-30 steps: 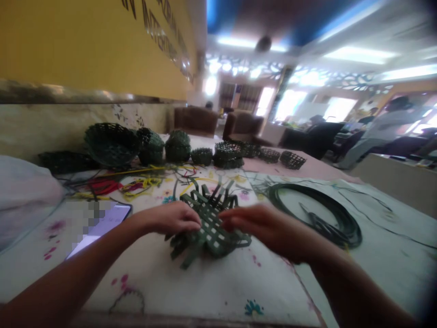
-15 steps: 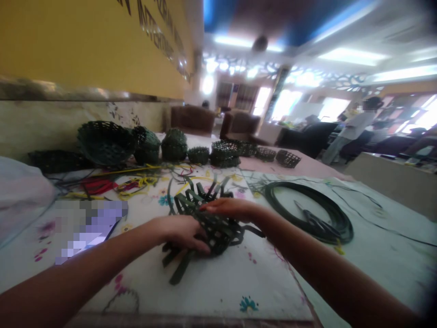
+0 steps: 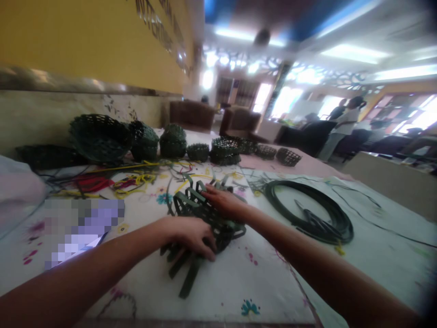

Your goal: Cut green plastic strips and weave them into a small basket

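Observation:
A half-woven dark green strip mat (image 3: 201, 218) lies on the flowered white tablecloth (image 3: 225, 282) in front of me. My left hand (image 3: 191, 234) presses down on its near edge, fingers curled over the loose strip ends. My right hand (image 3: 221, 200) reaches across to the far side of the weave, fingers laid over the upright strips there. Loose strips stick out towards me and away from me.
A coil of green strip (image 3: 307, 212) lies to the right. Several finished green baskets (image 3: 102, 139) line the back by the yellow wall. Red and yellow cords (image 3: 112, 182) lie left of centre, a phone (image 3: 78, 228) at left. People stand far right.
My right hand has moved from the near right of the weave to its far side. My left hand slid nearer me along the near edge. The weave has turned and bunched up.

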A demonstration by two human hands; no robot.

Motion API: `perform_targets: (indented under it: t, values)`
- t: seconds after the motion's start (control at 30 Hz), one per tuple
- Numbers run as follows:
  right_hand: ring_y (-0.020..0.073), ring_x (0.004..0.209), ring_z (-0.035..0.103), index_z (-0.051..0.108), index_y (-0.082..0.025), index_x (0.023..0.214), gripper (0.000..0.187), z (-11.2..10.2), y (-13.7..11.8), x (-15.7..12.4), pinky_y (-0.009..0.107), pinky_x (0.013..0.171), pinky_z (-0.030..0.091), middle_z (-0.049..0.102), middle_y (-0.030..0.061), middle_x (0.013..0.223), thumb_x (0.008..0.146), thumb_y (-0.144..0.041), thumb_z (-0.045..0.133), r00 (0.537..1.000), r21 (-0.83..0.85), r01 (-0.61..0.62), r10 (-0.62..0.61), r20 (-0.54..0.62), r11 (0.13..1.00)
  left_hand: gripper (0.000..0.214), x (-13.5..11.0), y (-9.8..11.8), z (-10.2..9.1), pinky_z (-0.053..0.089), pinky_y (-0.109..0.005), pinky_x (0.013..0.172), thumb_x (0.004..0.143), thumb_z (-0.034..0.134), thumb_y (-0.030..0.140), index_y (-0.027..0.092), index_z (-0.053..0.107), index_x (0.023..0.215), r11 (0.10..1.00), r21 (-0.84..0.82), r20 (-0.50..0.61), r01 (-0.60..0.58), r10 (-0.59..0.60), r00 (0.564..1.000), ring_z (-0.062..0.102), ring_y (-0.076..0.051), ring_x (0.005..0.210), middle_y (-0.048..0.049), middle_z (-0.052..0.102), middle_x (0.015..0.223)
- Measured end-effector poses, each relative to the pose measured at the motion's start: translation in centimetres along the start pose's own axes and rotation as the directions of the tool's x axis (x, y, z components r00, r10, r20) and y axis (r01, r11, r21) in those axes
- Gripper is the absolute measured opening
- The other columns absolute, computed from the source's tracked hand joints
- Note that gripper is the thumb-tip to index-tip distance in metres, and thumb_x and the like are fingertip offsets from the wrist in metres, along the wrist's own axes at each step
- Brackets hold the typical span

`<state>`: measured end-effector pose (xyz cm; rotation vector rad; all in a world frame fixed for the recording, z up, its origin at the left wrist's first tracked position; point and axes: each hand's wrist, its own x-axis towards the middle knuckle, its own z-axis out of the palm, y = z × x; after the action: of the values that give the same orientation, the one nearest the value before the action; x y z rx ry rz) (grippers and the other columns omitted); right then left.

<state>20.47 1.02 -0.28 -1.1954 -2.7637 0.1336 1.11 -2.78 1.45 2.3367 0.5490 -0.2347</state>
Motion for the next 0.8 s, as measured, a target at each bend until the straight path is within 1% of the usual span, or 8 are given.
perform_targets:
  t: [0.07,0.17,0.23,0.3,0.43,0.53,0.67,0.8]
  values:
    - [0.0255,0.149,0.019,0.036,-0.015,0.151,0.06,0.6,0.6,0.0,0.047,0.117,0.03,0.02,0.013,0.161,0.092,-0.012,0.047,1.0,-0.047,-0.022,0.022,0.0,0.999,0.027,-0.1,-0.3,0.2,0.053,-0.033,0.083,0.077,0.068,0.042,0.027,0.077,0.098,1.0,-0.016,-0.014,-0.001,0.001,1.0,0.069,-0.023,0.086,-0.0036,0.075,0.095]
    - [0.0249,0.149,0.018,0.038,-0.013,0.15,0.059,1.3,1.8,0.0,0.047,0.121,0.02,0.023,0.0142,0.16,0.093,-0.018,0.051,0.997,-0.107,-0.058,0.064,0.049,0.993,0.033,-0.8,-0.8,0.8,0.051,-0.035,0.09,0.077,0.068,0.043,0.028,0.075,0.106,1.0,-0.005,-0.041,0.018,-0.018,0.999,0.067,-0.024,0.097,-0.004,0.074,0.107]
    - [0.025,0.149,0.018,0.04,-0.013,0.149,0.059,1.5,2.7,-0.1,0.045,0.121,0.019,0.025,0.0135,0.159,0.092,-0.02,0.054,0.996,-0.095,-0.044,0.051,0.077,0.995,0.039,-1.3,-1.0,1.4,0.049,-0.036,0.096,0.078,0.067,0.043,0.028,0.071,0.114,0.999,0.016,-0.052,0.034,-0.033,0.998,0.064,-0.024,0.106,-0.0055,0.07,0.117]
    - [0.023,0.15,0.017,0.036,-0.014,0.151,0.06,1.5,3.5,-0.3,0.044,0.121,0.02,0.023,0.0113,0.16,0.094,-0.022,0.052,0.999,-0.06,-0.02,0.022,0.03,0.998,0.044,-1.7,-1.2,2.0,0.044,-0.038,0.102,0.08,0.066,0.044,0.028,0.067,0.12,0.998,0.038,-0.069,0.041,-0.038,0.997,0.059,-0.025,0.116,-0.0069,0.065,0.128]
    - [0.0186,0.15,0.013,0.027,-0.014,0.155,0.058,1.6,4.3,-0.7,0.041,0.121,0.023,0.019,0.0093,0.162,0.098,-0.018,0.04,0.996,-0.032,-0.036,0.033,-0.088,0.999,0.042,-2.2,-1.6,3.0,0.018,-0.053,0.119,0.083,0.065,0.042,0.029,0.063,0.124,0.997,0.065,-0.111,0.04,-0.032,0.993,0.049,-0.026,0.13,-0.0058,0.056,0.141]
    - [0.0234,0.151,0.007,0.026,-0.01,0.154,0.063,2.2,4.6,-0.5,0.043,0.122,0.021,0.015,0.0121,0.163,0.098,-0.029,0.047,0.999,-0.08,-0.028,0.025,-0.036,0.996,0.041,-2.3,-1.9,3.4,0.001,-0.066,0.116,0.082,0.066,0.044,0.031,0.064,0.121,0.995,0.095,-0.156,0.008,0.007,0.988,0.039,-0.032,0.14,-0.0057,0.052,0.146]
    - [0.0264,0.151,0.009,0.025,-0.009,0.155,0.07,3.2,5.5,-0.1,0.046,0.123,0.015,0.014,0.0149,0.162,0.098,-0.042,0.048,0.999,-0.082,-0.031,0.035,0.041,0.996,0.044,-2.5,-2.3,3.7,0.003,-0.071,0.114,0.082,0.065,0.05,0.031,0.063,0.122,0.993,0.116,-0.206,-0.015,0.039,0.978,0.03,-0.037,0.145,-0.0067,0.045,0.151]
    - [0.0242,0.151,0.008,0.016,-0.014,0.158,0.067,4.0,6.6,-0.2,0.045,0.123,0.013,0.011,0.0129,0.163,0.102,-0.045,0.036,0.998,0.011,-0.042,0.042,0.053,0.999,0.052,-2.6,-2.5,4.0,0.008,-0.071,0.115,0.083,0.063,0.052,0.03,0.059,0.129,0.992,0.126,-0.216,0.005,0.022,0.976,0.029,-0.038,0.145,-0.0097,0.041,0.154]
